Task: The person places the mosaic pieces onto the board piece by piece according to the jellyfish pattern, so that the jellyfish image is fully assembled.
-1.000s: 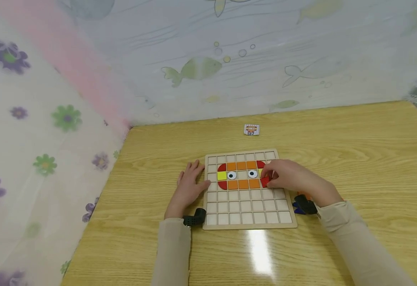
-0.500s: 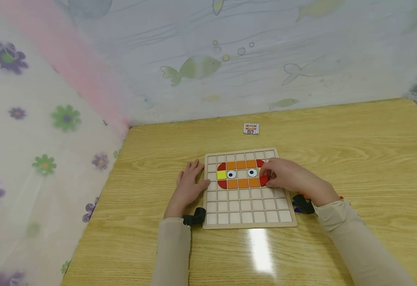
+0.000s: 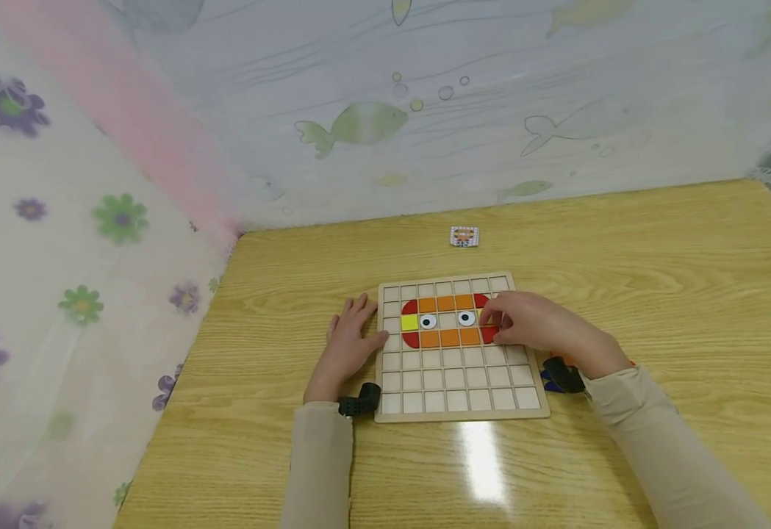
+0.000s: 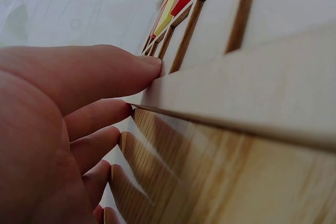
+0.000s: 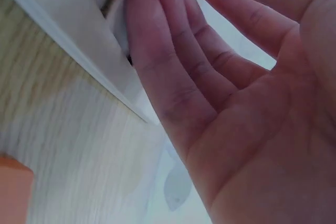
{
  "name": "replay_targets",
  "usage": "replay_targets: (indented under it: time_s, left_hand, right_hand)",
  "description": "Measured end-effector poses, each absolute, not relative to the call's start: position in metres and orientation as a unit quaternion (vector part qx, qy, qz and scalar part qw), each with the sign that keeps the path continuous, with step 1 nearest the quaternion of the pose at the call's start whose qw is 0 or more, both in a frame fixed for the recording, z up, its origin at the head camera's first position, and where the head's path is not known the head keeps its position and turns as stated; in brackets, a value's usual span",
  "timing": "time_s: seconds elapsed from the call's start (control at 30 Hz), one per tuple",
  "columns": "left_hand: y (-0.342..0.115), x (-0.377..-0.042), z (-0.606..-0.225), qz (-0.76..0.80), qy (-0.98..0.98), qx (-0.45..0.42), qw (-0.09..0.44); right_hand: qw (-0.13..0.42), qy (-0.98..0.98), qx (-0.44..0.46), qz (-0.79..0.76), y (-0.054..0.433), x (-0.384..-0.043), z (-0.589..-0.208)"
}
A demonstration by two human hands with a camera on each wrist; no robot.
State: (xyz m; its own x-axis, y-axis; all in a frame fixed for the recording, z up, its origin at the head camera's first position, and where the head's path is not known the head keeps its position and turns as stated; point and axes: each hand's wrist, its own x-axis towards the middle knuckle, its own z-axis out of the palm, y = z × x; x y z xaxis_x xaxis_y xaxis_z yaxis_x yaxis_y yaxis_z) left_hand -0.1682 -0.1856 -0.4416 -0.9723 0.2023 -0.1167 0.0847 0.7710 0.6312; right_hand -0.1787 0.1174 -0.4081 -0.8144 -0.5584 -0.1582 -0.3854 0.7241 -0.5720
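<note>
A wooden grid board (image 3: 425, 419) lies on the table, bearing flat tiles: orange squares (image 3: 449, 337), a yellow square (image 3: 409, 323), two white eye tiles (image 3: 467, 318) and red rounded corner tiles (image 3: 411, 339). My right hand (image 3: 536, 323) bends over the board's right side, thumb and forefinger pinching a red quarter-round tile (image 3: 489, 335) at its cell in the lower right of the pattern. In the right wrist view the curled fingers hide that tile. My left hand (image 3: 350, 345) rests at the board's left edge; its thumb (image 4: 142, 69) lies on the frame, the other fingers spread beside it.
A small card (image 3: 464, 236) with a printed grid picture lies behind the board. Blue pieces (image 3: 549, 382) and orange ones lie right of the board, partly hidden under my right wrist. Patterned curtains (image 3: 359, 169) border the table at the back and left.
The red quarter-round tile, tilted in my right fingers a second ago, has turned and settled flat in its cell. My left hand keeps its place at the board's edge.
</note>
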Motion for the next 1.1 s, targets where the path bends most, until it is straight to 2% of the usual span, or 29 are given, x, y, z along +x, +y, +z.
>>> replay_targets:
  time_s: [0.6,1.1]
  left_hand:
    - [-0.189,-0.168,-0.437,0.331,0.937,0.074,0.087]
    - [-0.186,-0.172,-0.443,0.319,0.940,0.077,0.091]
  right_hand:
    - [0.129,0.922,-0.246,-0.271,0.119,-0.180,-0.396]
    - [0.165,0.915,-0.218,-0.295,0.176,-0.159,-0.398]
